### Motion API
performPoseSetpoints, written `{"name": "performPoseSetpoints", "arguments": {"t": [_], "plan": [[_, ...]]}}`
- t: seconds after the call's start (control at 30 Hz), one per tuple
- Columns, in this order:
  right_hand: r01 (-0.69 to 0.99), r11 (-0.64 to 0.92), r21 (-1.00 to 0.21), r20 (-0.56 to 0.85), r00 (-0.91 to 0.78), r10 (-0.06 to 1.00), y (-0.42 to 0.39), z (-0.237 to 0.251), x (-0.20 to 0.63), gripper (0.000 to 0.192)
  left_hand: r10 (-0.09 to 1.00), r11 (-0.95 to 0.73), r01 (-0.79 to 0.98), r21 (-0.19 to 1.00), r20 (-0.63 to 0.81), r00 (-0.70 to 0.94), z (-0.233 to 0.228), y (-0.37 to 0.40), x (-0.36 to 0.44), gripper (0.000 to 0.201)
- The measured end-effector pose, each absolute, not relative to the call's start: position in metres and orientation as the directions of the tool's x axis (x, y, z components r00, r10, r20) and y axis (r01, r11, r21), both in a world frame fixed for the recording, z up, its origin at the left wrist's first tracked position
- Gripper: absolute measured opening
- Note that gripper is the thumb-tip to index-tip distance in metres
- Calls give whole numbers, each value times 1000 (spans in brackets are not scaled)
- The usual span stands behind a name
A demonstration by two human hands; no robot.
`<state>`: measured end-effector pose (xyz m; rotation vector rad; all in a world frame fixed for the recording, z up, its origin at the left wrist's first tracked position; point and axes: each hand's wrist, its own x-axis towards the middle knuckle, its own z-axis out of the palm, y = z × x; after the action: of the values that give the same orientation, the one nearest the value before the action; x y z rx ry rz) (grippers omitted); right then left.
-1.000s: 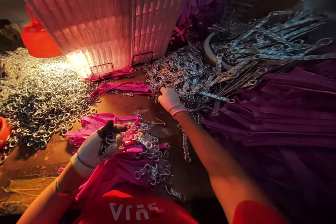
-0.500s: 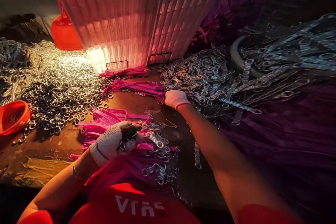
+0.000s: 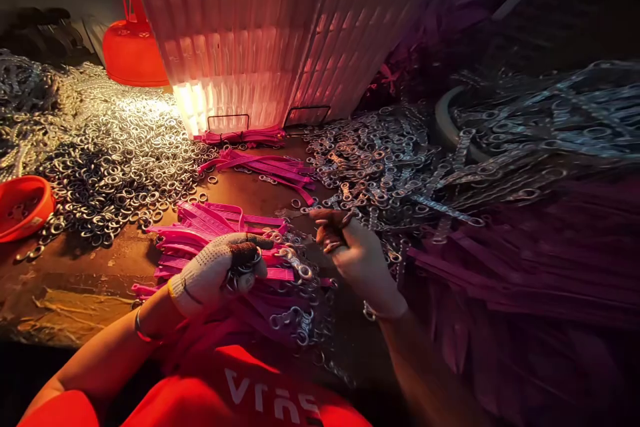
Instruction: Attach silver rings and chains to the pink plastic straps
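Here, in the head view, an orange bowl sits at the left edge of the frame; what lies in it is too dim to tell. An orange jug stands at upper left beside a tall ribbed white basket, whose inside is hidden.

The gloved left hand, low and left of centre, is closed around a clutch of metal rings, resting on a pile of pink straps fitted with metal clips. The gloved right hand, just right of the straps, has its fingers curled narrow around a small metal piece; what that piece is cannot be told.

The brown tabletop carries a wide heap of loose rings at left and a heap of chain links at centre right, touching dark purple straps. The room is dim, lit warmly from behind the basket.
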<state>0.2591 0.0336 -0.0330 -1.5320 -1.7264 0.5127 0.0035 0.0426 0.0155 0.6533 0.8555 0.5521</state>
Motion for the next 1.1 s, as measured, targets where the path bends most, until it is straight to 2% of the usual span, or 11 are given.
{"name": "performPoseSetpoints", "arguments": {"t": [0.1, 0.23, 0.33, 0.4, 0.5, 0.57, 0.7, 0.87, 0.97, 1.03, 1.1], "plan": [[589, 463, -663, 367, -284, 886, 12, -2, 216, 43, 715, 603, -165, 780, -437, 546, 16, 38, 11, 31], [634, 480, -607, 253, -418, 872, 7, 18, 188, 21, 691, 592, -119, 797, -426, 583, 8, 38, 15, 27], [584, 505, -636, 325, -390, 861, 8, 14, 189, 28, 629, 660, -81, 747, -490, 603, 7, 40, 13, 27], [498, 475, -725, 376, -291, 880, 7, 10, 192, 39, 639, 635, -64, 770, -478, 603, 10, 40, 11, 28], [371, 294, -881, 278, -98, 956, 3, 7, 192, 37, 655, 570, -22, 821, -439, 615, 15, 40, 8, 28], [353, 242, -904, 245, -37, 969, 1, 6, 191, 33, 644, 558, -5, 830, -430, 633, 18, 40, 6, 30], [427, 300, -853, 344, 29, 938, 0, 2, 191, 36, 604, 500, 69, 863, -405, 686, 23, 39, 10, 32], [640, 462, -614, 558, -61, 827, -2, -2, 186, 30, 629, 604, -42, 796, -444, 638, 20, 34, 27, 35], [477, 466, -746, 477, -106, 872, -12, 5, 183, 22, 807, 424, -45, 904, -355, 472, 16, 35, 31, 29], [294, 336, -895, 350, -5, 937, -21, 13, 185, 19, 941, 186, 29, 982, -187, 281, 17, 43, 25, 17], [164, 200, -966, 222, 130, 966, -27, 20, 188, 12, 989, 43, 117, 992, -59, 137, 19, 54, 15, 9]]}}
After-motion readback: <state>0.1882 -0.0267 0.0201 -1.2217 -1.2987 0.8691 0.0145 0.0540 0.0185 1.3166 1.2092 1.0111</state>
